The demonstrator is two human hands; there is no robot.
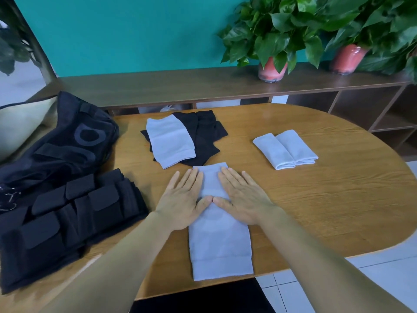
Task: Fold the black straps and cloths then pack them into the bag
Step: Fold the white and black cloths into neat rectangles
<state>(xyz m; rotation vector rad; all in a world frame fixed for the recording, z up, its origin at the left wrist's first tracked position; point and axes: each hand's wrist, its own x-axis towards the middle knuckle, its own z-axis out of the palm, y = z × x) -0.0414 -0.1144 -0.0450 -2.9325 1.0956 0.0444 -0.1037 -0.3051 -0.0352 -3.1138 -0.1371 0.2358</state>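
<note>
I see a pale blue-grey cloth [220, 240] on a light wood-grain desk [327, 188]; two folded cloths [285, 149] match it. Black straps [67, 220], a black bag [65, 141] with grey lettering, black cloths [203, 132], a teal wall [135, 30], pink pots [272, 70].

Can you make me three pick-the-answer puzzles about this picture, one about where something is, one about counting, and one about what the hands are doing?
1. Where is the black bag?
A. left end of the table
B. on the shelf
C. on the floor

2. How many pink plant pots stand on the shelf?
A. one
B. two
C. four

3. What are the hands doing?
A. lifting a cloth
B. pressing flat on a cloth
C. holding a pot

Answers:
1 A, the bag lies at the table's left end.
2 B, one pot and another pot show.
3 B, the left hand and right hand lie flat, fingers straight, on the pale blue cloth.
</note>
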